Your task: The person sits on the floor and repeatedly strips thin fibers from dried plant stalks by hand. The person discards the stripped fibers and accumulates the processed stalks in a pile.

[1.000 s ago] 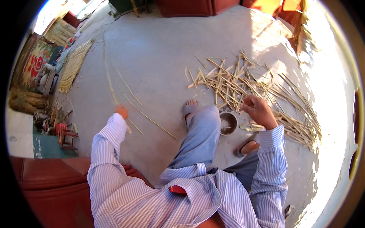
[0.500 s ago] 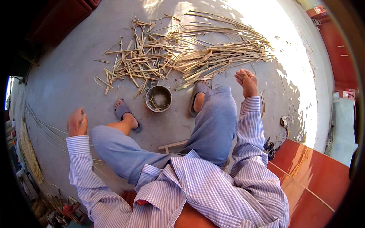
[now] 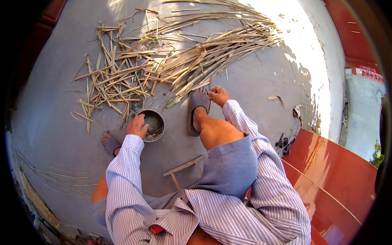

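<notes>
A round metal pot (image 3: 159, 134) with cloudy liquid and some plant bits stands on the grey floor between my feet. My left hand (image 3: 137, 125) is at its left rim, fingers curled and closed; whether they grip the rim or something small is hidden. My right hand (image 3: 219, 96) reaches down beside my right foot (image 3: 199, 100). Its fingertips are pinched at a thin dark strip (image 3: 210, 107) that runs along the sandal. Beyond both hands spreads a pile of dry stalks (image 3: 179, 67), short and crossed at the left, long and bundled at the right.
A low wooden stool (image 3: 183, 166) stands in front of my lap. Red tiled flooring (image 3: 326, 179) is at the right, with dark tangled items (image 3: 283, 143) near its corner. Thin long stems (image 3: 53, 171) lie at the left. A dry leaf (image 3: 277, 98) lies right of my hand.
My left hand has moved right and inward to the pot's rim. My right hand has come down and left beside my right foot. The whole view has shifted, and I lean further forward.
</notes>
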Demonstrator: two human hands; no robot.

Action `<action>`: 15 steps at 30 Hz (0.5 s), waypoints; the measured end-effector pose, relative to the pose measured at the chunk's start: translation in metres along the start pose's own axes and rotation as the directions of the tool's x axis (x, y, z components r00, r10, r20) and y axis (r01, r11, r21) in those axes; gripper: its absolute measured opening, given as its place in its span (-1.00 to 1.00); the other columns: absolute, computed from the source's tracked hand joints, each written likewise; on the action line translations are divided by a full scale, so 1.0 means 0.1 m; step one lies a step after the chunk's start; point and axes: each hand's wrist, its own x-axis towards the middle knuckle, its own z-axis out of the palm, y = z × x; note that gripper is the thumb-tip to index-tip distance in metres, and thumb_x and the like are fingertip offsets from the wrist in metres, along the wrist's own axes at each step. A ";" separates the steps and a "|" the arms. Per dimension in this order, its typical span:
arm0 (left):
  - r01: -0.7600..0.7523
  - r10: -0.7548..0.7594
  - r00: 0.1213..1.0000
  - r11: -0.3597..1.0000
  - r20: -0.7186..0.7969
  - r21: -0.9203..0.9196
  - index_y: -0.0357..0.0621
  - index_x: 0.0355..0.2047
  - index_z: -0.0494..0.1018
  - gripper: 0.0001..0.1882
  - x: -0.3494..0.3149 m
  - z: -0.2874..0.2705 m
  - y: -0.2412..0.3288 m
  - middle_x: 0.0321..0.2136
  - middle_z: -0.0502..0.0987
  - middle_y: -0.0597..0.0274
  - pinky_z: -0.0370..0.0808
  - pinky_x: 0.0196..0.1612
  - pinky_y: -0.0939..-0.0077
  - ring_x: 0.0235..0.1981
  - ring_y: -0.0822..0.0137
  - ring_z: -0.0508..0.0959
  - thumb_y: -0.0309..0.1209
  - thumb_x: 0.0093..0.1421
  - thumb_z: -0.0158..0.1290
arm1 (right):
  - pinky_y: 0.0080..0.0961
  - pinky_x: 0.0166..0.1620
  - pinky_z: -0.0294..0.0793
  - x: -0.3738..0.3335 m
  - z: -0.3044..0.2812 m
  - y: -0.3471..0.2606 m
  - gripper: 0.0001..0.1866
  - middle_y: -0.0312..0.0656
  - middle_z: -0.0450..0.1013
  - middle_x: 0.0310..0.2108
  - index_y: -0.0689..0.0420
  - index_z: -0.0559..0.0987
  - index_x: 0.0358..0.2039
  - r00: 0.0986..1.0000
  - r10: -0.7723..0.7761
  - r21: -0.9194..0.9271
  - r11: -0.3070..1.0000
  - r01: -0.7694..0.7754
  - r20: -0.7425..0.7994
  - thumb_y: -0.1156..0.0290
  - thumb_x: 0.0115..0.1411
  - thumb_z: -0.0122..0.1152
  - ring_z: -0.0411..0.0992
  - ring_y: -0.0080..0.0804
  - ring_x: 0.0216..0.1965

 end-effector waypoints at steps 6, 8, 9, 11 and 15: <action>-0.149 0.070 0.975 0.909 0.212 0.389 -0.23 -0.04 0.31 -0.42 0.09 0.30 0.16 -0.24 0.47 -0.07 0.54 -0.30 0.27 -0.32 0.07 0.59 -0.54 -0.13 0.22 | -0.28 -0.12 0.48 0.51 -0.05 -0.23 -0.61 0.09 0.53 -0.34 0.25 0.50 -0.15 0.921 -0.306 -0.320 0.921 0.222 -0.240 0.26 0.08 0.16 0.52 -0.02 -0.24; -0.138 0.078 0.984 0.902 0.159 0.409 -0.22 -0.09 0.33 -0.46 0.14 0.43 0.13 -0.25 0.48 -0.05 0.54 -0.32 0.28 -0.35 0.08 0.60 -0.54 -0.14 0.22 | -0.22 -0.12 0.46 0.60 -0.07 -0.46 -0.63 0.08 0.51 -0.32 0.23 0.48 -0.12 0.856 -0.440 -0.402 0.860 0.314 -0.273 0.28 0.11 0.13 0.48 0.04 -0.23; -0.135 0.053 0.977 0.906 0.209 0.401 -0.21 -0.14 0.35 -0.51 0.16 0.51 0.08 -0.25 0.49 -0.04 0.54 -0.33 0.27 -0.36 0.08 0.60 -0.55 -0.15 0.21 | -0.22 -0.12 0.46 0.69 -0.08 -0.59 -0.64 0.08 0.51 -0.31 0.22 0.48 -0.12 0.814 -0.499 -0.431 0.831 0.352 -0.298 0.29 0.12 0.12 0.48 0.05 -0.23; -0.131 0.005 0.951 0.913 0.309 0.387 -0.19 -0.23 0.40 -0.60 0.15 0.61 -0.03 -0.26 0.51 -0.03 0.55 -0.34 0.25 -0.37 0.08 0.61 -0.57 -0.15 0.20 | -0.20 -0.12 0.45 0.85 -0.09 -0.85 -0.65 0.07 0.50 -0.28 0.21 0.47 -0.11 0.718 -0.607 -0.490 0.766 0.416 -0.340 0.29 0.14 0.11 0.46 0.05 -0.21; -0.238 0.197 0.956 0.955 0.216 0.179 -0.18 -0.51 0.43 -0.84 0.14 0.54 -0.02 -0.48 0.54 -0.05 0.51 -0.41 0.13 -0.45 -0.04 0.58 -0.63 -0.18 0.09 | -0.20 -0.12 0.46 1.10 -0.16 -1.26 -0.65 0.05 0.50 -0.22 0.16 0.48 -0.09 0.638 -0.652 -0.562 0.731 0.386 -0.410 0.23 0.18 0.08 0.46 0.01 -0.16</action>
